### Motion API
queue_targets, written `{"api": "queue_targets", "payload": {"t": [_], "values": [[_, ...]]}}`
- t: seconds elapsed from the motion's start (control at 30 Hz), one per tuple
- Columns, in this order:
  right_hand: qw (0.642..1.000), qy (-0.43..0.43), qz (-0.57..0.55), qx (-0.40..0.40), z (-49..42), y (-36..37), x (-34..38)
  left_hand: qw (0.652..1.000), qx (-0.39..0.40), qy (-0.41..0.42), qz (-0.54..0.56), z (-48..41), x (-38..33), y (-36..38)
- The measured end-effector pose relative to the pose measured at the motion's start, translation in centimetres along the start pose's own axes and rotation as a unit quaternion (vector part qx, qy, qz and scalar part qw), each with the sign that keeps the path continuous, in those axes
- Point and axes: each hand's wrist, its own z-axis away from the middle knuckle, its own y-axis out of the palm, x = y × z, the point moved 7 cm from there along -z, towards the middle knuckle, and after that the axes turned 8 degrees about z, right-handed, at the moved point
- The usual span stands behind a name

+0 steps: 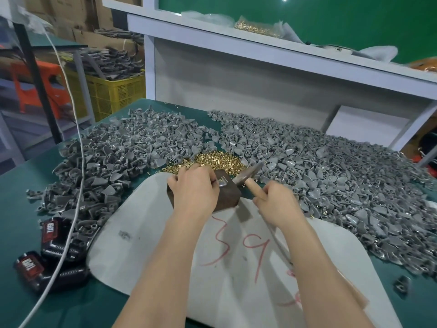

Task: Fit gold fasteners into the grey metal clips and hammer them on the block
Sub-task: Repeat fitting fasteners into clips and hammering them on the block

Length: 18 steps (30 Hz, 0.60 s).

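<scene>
1. Lying nearest on the green table [21, 192], a white sheet [151, 235] bears red scrawled marks. Black battery packs [55, 237] and a white cable [79, 185] sit at its 9 o'clock.
2. A dark block [228, 197] stands on the sheet's far end.
3. The left hand [194, 185] covers the block's 9 o'clock side. Its fingers are curled together, holding a grey metal clip [222, 183] on the block's top.
4. At the block's 3 o'clock, the right hand [276, 202] wraps its fingers round the wooden handle of a hammer [248, 172]. The head is tilted just beside the clip; I cannot tell if they touch.
5. Loose gold fasteners [212, 162] are piled at the block's 12 o'clock.
6. Heaps of grey clips [331, 176] spread from 9 through 12 to 3 o'clock.
7. Farthest off, a white shelf [212, 27] carries a bag [255, 27] of gold pieces.
</scene>
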Motion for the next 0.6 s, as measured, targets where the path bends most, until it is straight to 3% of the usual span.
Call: {"api": "queue_targets", "payload": {"t": [0.13, 0.3, 0.37, 0.5, 0.6], "values": [[1.000, -0.006, 0.004, -0.020, -0.2, -0.3, 0.0, 1.000, -0.007, 0.004, 0.001, 0.1, 0.0, 0.0], [0.999, 0.008, 0.004, 0.042, 0.1, 1.1, -0.3, 1.000, -0.002, 0.007, -0.002, 0.1, -0.1, -0.1], [1.000, -0.001, -0.013, 0.007, 0.2, 0.6, 0.1, 1.000, -0.001, 0.008, -0.004, 0.1, -0.2, -0.1], [0.968, -0.112, -0.152, -0.167, 0.9, -2.8, 4.0, 1.000, 0.001, 0.008, -0.008, 0.2, -0.3, 0.0], [0.968, -0.160, -0.142, -0.128, 0.8, -2.5, 7.1, 1.000, 0.006, 0.009, -0.015, 0.2, -0.3, 0.0]]}}
